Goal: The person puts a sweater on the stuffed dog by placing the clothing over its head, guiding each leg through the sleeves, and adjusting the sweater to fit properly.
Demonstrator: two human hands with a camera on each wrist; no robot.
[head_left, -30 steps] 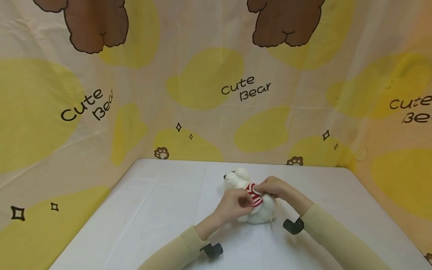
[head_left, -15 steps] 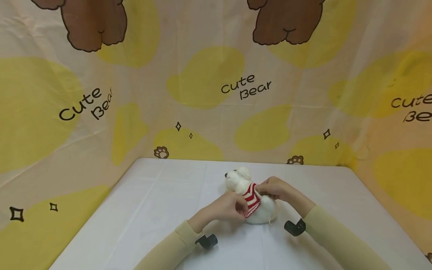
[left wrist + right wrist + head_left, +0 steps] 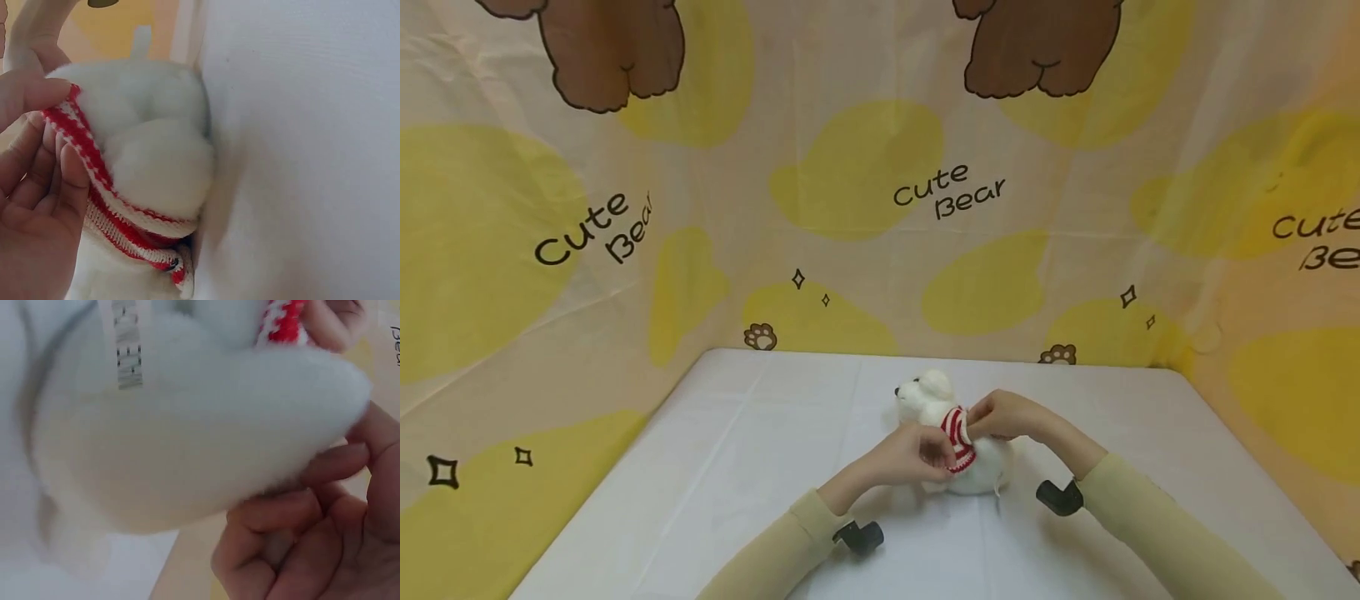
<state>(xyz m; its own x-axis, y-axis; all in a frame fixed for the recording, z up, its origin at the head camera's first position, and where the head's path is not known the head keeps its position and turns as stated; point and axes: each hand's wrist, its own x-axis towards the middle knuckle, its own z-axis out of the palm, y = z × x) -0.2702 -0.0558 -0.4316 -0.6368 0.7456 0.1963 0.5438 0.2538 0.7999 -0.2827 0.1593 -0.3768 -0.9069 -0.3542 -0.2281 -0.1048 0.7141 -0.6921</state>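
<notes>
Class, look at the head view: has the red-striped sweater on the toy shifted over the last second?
Yes. The red-striped sweater has bunched up toward the toy's head.

- Worktop [image 3: 715, 467]: white, covered by a smooth cloth with faint fold creases running front to back; its far edge meets a printed backdrop, and the two far corners are rounded.
- White plush dog [image 3: 958, 433] lies directly on the worktop, a little right of centre and nearer the far edge, head pointing to the far left.
- A red-and-white striped knit garment [image 3: 958, 427] is bunched round the dog's middle.
- In the left wrist view the plush presses against the white surface [image 3: 312, 156], casting a soft shadow there.
- A sewn-in label [image 3: 128, 344] shows on the dog's underside in the right wrist view.
</notes>
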